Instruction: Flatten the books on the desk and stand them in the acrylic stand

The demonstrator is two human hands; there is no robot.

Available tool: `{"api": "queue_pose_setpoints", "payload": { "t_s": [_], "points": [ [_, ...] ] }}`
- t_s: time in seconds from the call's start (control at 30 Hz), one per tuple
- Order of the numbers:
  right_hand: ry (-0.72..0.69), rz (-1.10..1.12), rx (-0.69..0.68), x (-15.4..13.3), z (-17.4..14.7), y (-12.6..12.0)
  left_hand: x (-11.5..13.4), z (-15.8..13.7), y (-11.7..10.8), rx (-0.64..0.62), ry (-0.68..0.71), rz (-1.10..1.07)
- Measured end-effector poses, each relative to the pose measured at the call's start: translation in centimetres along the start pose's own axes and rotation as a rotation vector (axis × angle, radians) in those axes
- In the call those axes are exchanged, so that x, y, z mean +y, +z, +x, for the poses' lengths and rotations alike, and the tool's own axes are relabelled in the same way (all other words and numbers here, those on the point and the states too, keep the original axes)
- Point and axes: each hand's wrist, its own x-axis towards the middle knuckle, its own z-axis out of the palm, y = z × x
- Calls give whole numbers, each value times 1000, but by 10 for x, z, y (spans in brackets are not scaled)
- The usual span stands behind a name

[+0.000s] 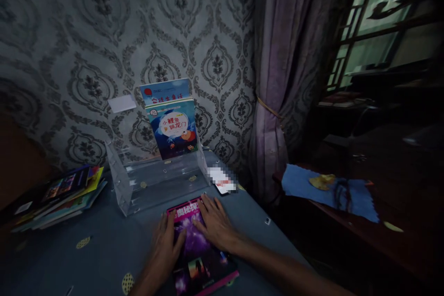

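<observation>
A purple and black book (194,240) with a pink band along its top lies flat on the cloth-covered table. My left hand (166,243) rests along the book's left side, thumb spread onto the cover. On its upper right part lies my right hand (217,222), fingers stretched out over the cover. Just beyond the book stands a clear acrylic book rack (121,189). Two blue children's books lean upright in it, the front one (175,132) with an orange fish picture, the rear one (166,90) partly hidden.
A loose stack of books (65,194) lies on the table's left side. A phone (222,180), its screen blurred out, lies right of the rack. At the right, a blue cloth (301,185) with glasses (342,194) lies on a dark surface. A purple curtain (277,78) hangs behind.
</observation>
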Motion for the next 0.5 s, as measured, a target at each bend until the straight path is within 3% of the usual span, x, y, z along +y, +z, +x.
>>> {"api": "queue_pose_setpoints", "payload": {
  "t_s": [0.17, 0.3, 0.37, 0.5],
  "points": [
    [-8, 7, 10, 5, 2, 5, -9, 15, -12, 91, -138, -606],
    [-12, 41, 43, 7, 3, 7, -3, 26, -18, 180, -442, -960],
    [-14, 45, 31, 6, 2, 6, 8, 29, -16, 157, -539, -1098],
    [-8, 38, 3, 6, 2, 4, 35, 32, -9, 84, -571, -1299]
  ]
}}
